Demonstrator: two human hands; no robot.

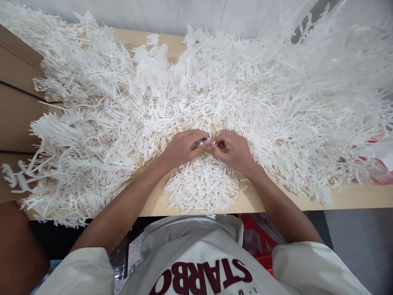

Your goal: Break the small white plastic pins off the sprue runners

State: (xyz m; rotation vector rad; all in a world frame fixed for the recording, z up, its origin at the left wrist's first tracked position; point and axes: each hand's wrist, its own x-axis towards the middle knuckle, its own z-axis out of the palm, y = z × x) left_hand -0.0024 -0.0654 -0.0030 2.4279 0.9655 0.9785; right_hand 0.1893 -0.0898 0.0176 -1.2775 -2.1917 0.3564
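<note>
My left hand (186, 147) and my right hand (235, 149) meet above the middle of the table, with thumbs and fingers pinched close together. Small white plastic pieces (201, 142) show at the fingertips of both hands; their exact shape is partly hidden by the fingers. Below my hands, near the table's front edge, lies a low heap of short, thin white plastic sticks (202, 186). Behind and on both sides spreads a large tangled pile of branched white plastic strips (276, 94), rising higher toward the back.
The wooden table (353, 198) shows along its front edge and in a patch at the back. Cardboard boxes (18, 110) stand at the left. A clear and red plastic bag (376, 164) lies at the right. Another person's limb (21, 246) is at the lower left.
</note>
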